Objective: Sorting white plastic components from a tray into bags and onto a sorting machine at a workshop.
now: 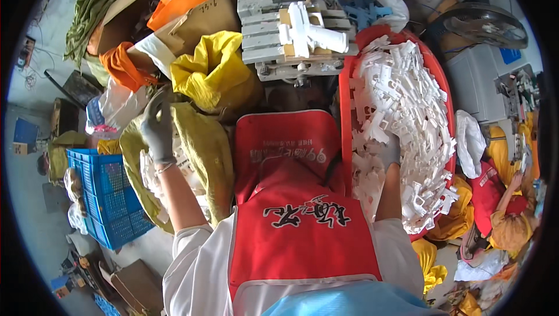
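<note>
My left hand (158,132), in a grey glove, is above an olive-yellow woven sack (209,159). Its fingers are curved but apart, and nothing shows in them. White plastic pieces (185,161) are inside that sack. On my right, a long red tub (450,112) is heaped with white toy-gun parts (407,83). My gloved right hand (390,152) reaches among these parts; its fingertips are partly hidden, so I cannot tell whether it grips one. A white plastic toy gun (305,29) lies on the grey slatted machine bed ahead.
A bright yellow sack (212,74) and a cardboard box (198,27) with an orange bag stand at front left. A blue crate (108,199) is at left. Light-blue toy-gun parts (367,13) lie beyond the tub, a fan (486,25) at far right. Another person (512,223) works at right.
</note>
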Demonstrator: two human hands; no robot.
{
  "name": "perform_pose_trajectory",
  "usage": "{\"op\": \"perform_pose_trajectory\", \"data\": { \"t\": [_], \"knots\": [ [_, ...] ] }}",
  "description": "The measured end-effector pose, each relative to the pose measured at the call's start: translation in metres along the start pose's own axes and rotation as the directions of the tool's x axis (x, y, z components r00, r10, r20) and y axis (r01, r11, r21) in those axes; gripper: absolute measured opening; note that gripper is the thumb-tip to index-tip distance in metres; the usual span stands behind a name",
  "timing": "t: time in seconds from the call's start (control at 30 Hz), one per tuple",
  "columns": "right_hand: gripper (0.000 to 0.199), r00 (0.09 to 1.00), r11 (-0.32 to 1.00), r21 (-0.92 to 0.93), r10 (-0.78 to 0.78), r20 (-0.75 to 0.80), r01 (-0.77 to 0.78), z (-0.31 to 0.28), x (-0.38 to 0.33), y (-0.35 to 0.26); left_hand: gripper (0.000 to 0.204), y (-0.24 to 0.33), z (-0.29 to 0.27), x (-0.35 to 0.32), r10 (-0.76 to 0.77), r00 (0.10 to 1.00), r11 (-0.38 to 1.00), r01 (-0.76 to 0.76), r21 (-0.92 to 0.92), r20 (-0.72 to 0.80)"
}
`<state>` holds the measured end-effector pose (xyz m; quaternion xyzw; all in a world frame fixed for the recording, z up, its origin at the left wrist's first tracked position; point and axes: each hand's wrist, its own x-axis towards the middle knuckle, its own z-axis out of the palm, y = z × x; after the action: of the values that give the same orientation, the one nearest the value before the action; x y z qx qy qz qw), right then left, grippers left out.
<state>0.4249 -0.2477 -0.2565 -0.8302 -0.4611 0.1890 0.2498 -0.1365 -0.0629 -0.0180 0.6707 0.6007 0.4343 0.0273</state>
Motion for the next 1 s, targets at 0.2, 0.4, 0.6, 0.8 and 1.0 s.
{"op": "perform_pose_trajectory", "data": {
  "t": [0.2,0.4,0.6,0.8,1.0],
  "knots": [
    [0.048,0.995,0.894,0.448,0.055,-0.081,-0.012,-0.004,-0.009,0.020,0.019,0.052,0.057,0.035,0.230,0.970,0.960,-0.212,-0.185,0.080],
    [0.045,0.984,0.709,0.688,0.169,0.047,-0.155,-0.005,-0.026,0.000,0.020,0.084,0.089,0.050,0.301,0.928,0.939,-0.248,-0.237,0.221],
    [0.045,0.987,0.607,0.783,0.152,0.051,-0.134,-0.018,-0.025,-0.027,0.027,0.106,0.111,0.062,0.387,0.872,0.916,-0.326,-0.234,0.299],
    [0.043,0.995,0.590,0.804,0.093,0.026,-0.076,-0.035,-0.026,-0.058,0.038,0.120,0.128,0.076,0.416,0.806,0.901,-0.304,-0.308,0.420],
    [0.043,0.998,0.624,0.780,0.058,0.016,-0.049,-0.053,-0.031,-0.079,0.050,0.137,0.142,0.080,0.481,0.765,0.858,-0.312,-0.407,0.428]
  ]
}}
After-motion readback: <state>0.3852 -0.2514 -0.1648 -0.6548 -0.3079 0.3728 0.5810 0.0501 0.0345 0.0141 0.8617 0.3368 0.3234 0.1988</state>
